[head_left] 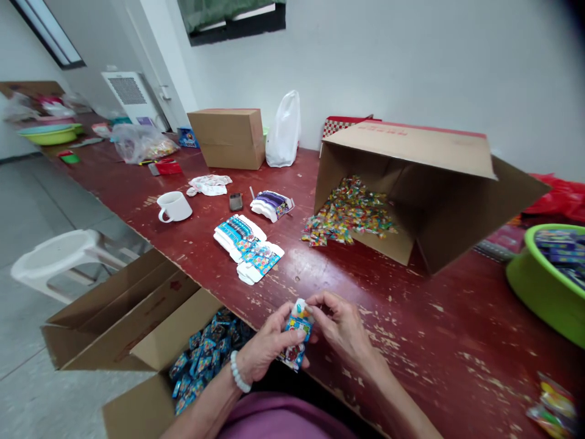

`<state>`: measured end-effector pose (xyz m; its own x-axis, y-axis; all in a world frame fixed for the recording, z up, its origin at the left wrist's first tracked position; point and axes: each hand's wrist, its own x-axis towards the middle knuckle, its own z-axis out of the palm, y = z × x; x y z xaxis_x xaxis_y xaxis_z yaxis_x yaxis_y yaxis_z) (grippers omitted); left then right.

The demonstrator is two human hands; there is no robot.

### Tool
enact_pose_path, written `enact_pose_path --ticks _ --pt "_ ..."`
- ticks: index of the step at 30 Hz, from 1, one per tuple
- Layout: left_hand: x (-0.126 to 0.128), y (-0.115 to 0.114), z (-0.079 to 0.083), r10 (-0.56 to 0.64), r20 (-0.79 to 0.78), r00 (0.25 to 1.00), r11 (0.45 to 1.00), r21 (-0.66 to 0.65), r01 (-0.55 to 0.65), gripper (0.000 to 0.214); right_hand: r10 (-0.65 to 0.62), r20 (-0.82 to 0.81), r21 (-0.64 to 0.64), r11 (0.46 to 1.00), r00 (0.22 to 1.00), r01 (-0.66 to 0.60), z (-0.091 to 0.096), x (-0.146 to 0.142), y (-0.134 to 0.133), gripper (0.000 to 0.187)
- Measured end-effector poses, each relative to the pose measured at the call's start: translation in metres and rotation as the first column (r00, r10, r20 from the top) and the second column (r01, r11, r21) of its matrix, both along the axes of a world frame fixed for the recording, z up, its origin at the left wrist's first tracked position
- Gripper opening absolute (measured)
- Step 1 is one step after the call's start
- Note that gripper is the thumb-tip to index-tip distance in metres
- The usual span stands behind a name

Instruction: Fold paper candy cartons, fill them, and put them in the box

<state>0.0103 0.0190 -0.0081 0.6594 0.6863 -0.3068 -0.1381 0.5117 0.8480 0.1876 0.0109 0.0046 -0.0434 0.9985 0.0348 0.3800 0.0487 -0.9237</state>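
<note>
My left hand (267,344) wraps round a small colourful printed box (296,338) at the near edge of the red table (411,317). My right hand (338,323) pinches the top flap of the same box with its fingertips. A white bead bracelet (238,372) sits on my left wrist. Flat unfolded box blanks lie in stacks (249,247) on the table ahead, with another stack (272,204) farther back. A big cardboard box (411,189) lies on its side with several bright wrapped candies (350,213) spilling from it.
An open carton (150,341) of finished blue boxes stands on the floor at my left. A green basin (548,280) of boxes sits at the right. A white mug (173,207), a closed carton (228,137), a white plastic bag (284,131) and a white stool (59,256) are around.
</note>
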Motion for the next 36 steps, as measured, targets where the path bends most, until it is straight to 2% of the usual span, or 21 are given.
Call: enact_pose_path --ticks 2,5,7,9,10,12,14,17,20,24,27,29,30,32,34,36 --pt "0.001 -0.001 -0.001 0.018 -0.012 1.000 1.000 0.002 -0.018 0.036 0.068 0.078 0.063 0.995 0.995 -0.073 -0.002 0.001 -0.001 0.013" --pt "0.002 -0.001 0.002 0.085 -0.083 0.993 0.995 0.052 -0.081 0.030 0.117 0.283 0.181 0.968 0.952 -0.172 -0.001 0.001 -0.001 0.014" --pt "0.004 -0.001 0.005 0.137 -0.108 0.985 0.988 0.080 -0.128 0.028 0.153 0.310 0.194 0.956 0.938 -0.220 0.002 0.000 -0.001 0.017" --pt "0.006 0.000 0.007 0.200 -0.075 0.977 0.979 0.049 -0.196 0.026 0.165 0.208 0.207 0.956 0.964 -0.208 0.004 -0.002 -0.002 0.018" --pt "0.007 0.001 0.008 0.239 -0.053 0.970 0.971 0.002 -0.239 0.027 0.137 0.134 0.221 0.961 0.981 -0.164 0.003 -0.004 -0.003 0.017" --pt "0.007 0.003 0.008 0.315 -0.040 0.948 0.938 -0.137 -0.318 0.035 0.010 0.005 0.236 0.972 1.000 -0.011 -0.001 -0.007 -0.005 0.016" --pt "0.008 0.005 0.007 0.365 -0.049 0.930 0.893 -0.264 -0.365 0.042 -0.100 -0.059 0.227 0.967 0.993 0.111 -0.008 -0.011 -0.007 0.019" --pt "0.010 0.007 0.005 0.409 -0.018 0.912 0.850 -0.357 -0.388 0.037 -0.099 -0.129 0.222 0.967 0.987 0.126 -0.019 -0.020 -0.012 0.010" --pt "0.013 0.004 0.002 0.462 -0.029 0.886 0.823 -0.357 -0.441 0.030 -0.079 -0.231 0.189 0.974 0.970 0.124 -0.021 -0.027 -0.015 0.010" --pt "0.016 0.000 0.000 0.500 -0.024 0.866 0.843 -0.216 -0.493 0.029 -0.056 -0.378 0.070 0.994 0.924 0.089 -0.017 -0.028 -0.011 0.013" --pt "0.017 0.000 0.002 0.490 -0.018 0.871 0.855 -0.183 -0.485 0.031 -0.093 -0.552 -0.089 0.995 0.829 0.052 -0.017 -0.027 -0.004 0.016" --pt "0.016 0.001 0.005 0.465 -0.021 0.885 0.865 -0.202 -0.459 0.033 -0.147 -0.619 -0.140 0.987 0.772 0.076 -0.017 -0.027 -0.001 0.033" --pt "0.015 0.003 0.007 0.441 -0.014 0.898 0.874 -0.222 -0.432 0.036 -0.149 -0.612 -0.130 0.988 0.777 0.087 -0.017 -0.026 0.000 0.038" --pt "0.014 0.005 0.009 0.377 0.013 0.926 0.894 -0.266 -0.361 0.045 -0.087 -0.521 -0.047 0.996 0.849 0.074 -0.016 -0.023 0.000 0.027" --pt "0.012 0.007 0.010 0.330 0.022 0.944 0.906 -0.287 -0.310 0.052 0.020 -0.352 0.068 0.998 0.936 0.004 -0.012 -0.019 0.000 0.012" --pt "0.012 0.008 0.010 0.320 0.016 0.947 0.913 -0.271 -0.304 0.052 0.089 -0.191 0.153 0.986 0.978 -0.060 -0.006 -0.014 -0.001 0.013"
